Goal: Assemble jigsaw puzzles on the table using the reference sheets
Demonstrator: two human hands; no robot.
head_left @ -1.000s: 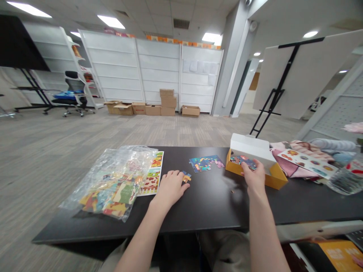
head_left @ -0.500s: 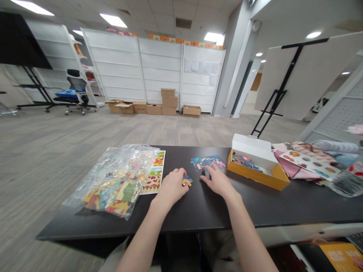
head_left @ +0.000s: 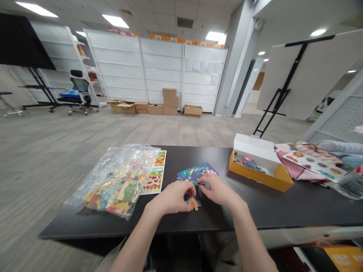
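My left hand (head_left: 177, 196) curls its thumb and fingers round a small blue and orange puzzle piece (head_left: 194, 203), held low over the black table. Just beyond it lies a joined section of jigsaw puzzle (head_left: 193, 172) with a blue, sea-like picture, turned at a slant. My right hand (head_left: 217, 189) grips the near right edge of that section, its thumb and bent fingers close together. The loose piece is close to the section's near edge; whether they touch is hidden by my fingers.
Left on the table (head_left: 167, 223) lies a clear plastic bag (head_left: 119, 185) of puzzle pieces, partly over a picture sheet (head_left: 159, 172). At right stands an open yellow box (head_left: 255, 175) with pieces inside. Beyond it are cloths (head_left: 295, 166), a sticker sheet (head_left: 314, 165) and a clear container (head_left: 351, 185).
The joined puzzle section has slid left and towards me and has turned. My left hand has brought the loose piece right and nearer to me. Both hands are now closer together.
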